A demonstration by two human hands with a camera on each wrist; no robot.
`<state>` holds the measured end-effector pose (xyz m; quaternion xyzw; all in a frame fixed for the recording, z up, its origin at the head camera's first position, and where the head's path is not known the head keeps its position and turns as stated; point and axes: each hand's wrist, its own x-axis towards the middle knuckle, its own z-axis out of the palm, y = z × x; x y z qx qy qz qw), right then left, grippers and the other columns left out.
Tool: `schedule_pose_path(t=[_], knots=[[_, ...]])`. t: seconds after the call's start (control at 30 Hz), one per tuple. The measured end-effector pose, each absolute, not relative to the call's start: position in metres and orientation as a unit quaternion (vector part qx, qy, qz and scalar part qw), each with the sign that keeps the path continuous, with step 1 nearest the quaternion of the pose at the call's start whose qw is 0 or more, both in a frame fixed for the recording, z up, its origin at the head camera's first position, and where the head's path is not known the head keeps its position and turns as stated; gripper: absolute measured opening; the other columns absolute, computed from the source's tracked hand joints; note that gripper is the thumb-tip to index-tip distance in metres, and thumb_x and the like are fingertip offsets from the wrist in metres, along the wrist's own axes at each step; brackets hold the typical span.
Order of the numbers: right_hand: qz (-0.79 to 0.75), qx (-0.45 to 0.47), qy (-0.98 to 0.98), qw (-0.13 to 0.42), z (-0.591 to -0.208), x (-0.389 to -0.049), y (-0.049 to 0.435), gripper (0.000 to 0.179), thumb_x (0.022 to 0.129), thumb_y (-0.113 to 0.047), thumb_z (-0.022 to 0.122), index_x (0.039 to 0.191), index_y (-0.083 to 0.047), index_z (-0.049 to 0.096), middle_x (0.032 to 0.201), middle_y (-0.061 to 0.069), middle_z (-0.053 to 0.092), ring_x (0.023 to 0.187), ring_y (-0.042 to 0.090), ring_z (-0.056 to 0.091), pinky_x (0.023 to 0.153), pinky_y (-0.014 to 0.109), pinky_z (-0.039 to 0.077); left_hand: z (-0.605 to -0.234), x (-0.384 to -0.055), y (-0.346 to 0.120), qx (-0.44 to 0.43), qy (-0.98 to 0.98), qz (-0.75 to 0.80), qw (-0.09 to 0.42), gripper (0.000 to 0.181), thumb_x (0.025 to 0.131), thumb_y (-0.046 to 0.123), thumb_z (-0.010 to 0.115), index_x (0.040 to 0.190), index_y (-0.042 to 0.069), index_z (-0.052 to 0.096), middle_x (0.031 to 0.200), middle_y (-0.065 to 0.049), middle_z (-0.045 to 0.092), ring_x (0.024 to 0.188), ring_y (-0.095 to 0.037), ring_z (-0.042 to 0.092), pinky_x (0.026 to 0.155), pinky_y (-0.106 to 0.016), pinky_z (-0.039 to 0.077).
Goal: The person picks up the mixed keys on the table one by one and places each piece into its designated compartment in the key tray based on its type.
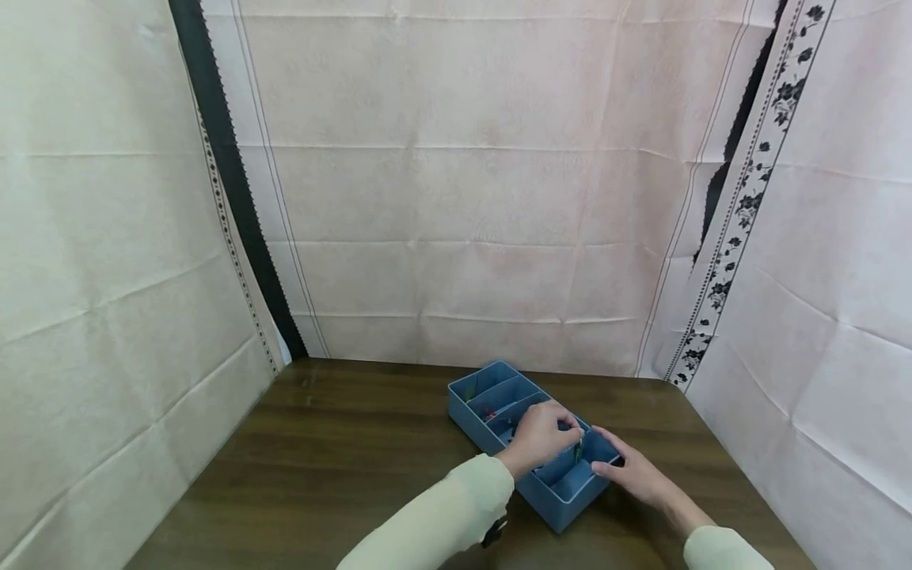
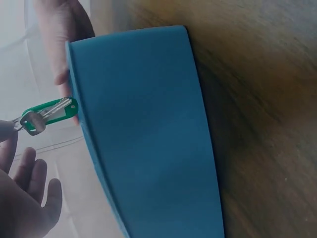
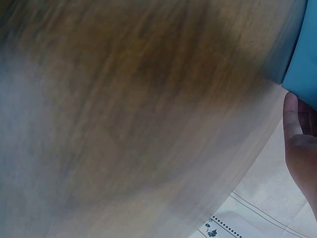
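Note:
A blue divided box lies at an angle on the wooden table. My left hand is over the box and pinches a ring between thumb and finger. From that ring hang a metal key and a green key tag, close by the box's rim in the left wrist view. The other fingers of this hand are spread loosely. At the box's near right end, my right hand holds the corner, thumb on one side and fingers on the other. In the right wrist view only part of this hand shows.
Small items, one of them red, lie in the box's other compartments. The brown table extends to the left of the box. Pale cloth hangs behind the table and along both sides.

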<state>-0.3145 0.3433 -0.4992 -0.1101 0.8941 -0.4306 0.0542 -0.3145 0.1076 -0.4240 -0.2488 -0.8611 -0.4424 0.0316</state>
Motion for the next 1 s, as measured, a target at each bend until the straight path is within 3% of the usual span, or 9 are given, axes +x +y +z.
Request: schedule_pose_path(t=[0.27, 0.47, 0.6, 0.73, 1.0], knots=[[-0.437, -0.12, 0.89, 0.05, -0.498, -0.315, 0.341, 0.071, 0.099, -0.03, 0.062, 0.156, -0.01, 0.025, 0.153, 0.032, 0.029, 0.134, 0.051, 0.035, 0.101, 0.069, 0.032, -0.425, -0.315, 0.102, -0.285, -0.868, -0.406, 0.001, 0.021, 0.095, 0.034, 0.068, 0.109, 0.022, 0.077, 0.109, 0.016, 0.064, 0.105, -0.004, 0.056, 0.092, -0.031, 0.05], [-0.436, -0.109, 0.891, 0.061, -0.499, -0.315, 0.338, 0.072, 0.099, -0.033, 0.061, 0.156, -0.011, 0.025, 0.154, 0.031, 0.027, 0.136, 0.053, 0.031, 0.101, 0.071, 0.03, -0.428, -0.32, 0.087, -0.264, -0.875, -0.406, 0.015, 0.019, 0.095, 0.034, 0.068, 0.109, 0.024, 0.075, 0.111, 0.014, 0.063, 0.107, -0.007, 0.056, 0.094, -0.036, 0.05], [-0.441, -0.099, 0.889, 0.068, -0.497, -0.315, 0.339, 0.073, 0.098, -0.035, 0.062, 0.157, -0.013, 0.025, 0.154, 0.03, 0.029, 0.137, 0.052, 0.031, 0.102, 0.071, 0.029, -0.426, -0.328, 0.073, -0.253, -0.881, -0.397, 0.036, 0.021, 0.096, 0.036, 0.066, 0.11, 0.023, 0.075, 0.112, 0.013, 0.064, 0.111, -0.011, 0.056, 0.097, -0.04, 0.047], [-0.436, -0.1, 0.891, 0.074, -0.494, -0.314, 0.343, 0.074, 0.097, -0.035, 0.063, 0.157, -0.014, 0.025, 0.155, 0.028, 0.028, 0.139, 0.052, 0.027, 0.102, 0.072, 0.027, -0.423, -0.34, 0.049, -0.25, -0.882, -0.393, 0.067, 0.022, 0.096, 0.034, 0.066, 0.111, 0.02, 0.075, 0.111, 0.01, 0.065, 0.111, -0.015, 0.058, 0.095, -0.037, 0.048], [-0.415, -0.1, 0.902, 0.062, -0.487, -0.309, 0.353, 0.069, 0.103, -0.041, 0.051, 0.157, -0.01, 0.024, 0.157, 0.029, 0.024, 0.139, 0.053, 0.025, 0.104, 0.068, 0.029, -0.427, -0.363, -0.028, -0.25, -0.886, -0.347, 0.18, 0.021, 0.094, 0.023, 0.068, 0.108, 0.008, 0.074, 0.109, -0.007, 0.068, 0.104, -0.026, 0.062, 0.089, -0.042, 0.049]])
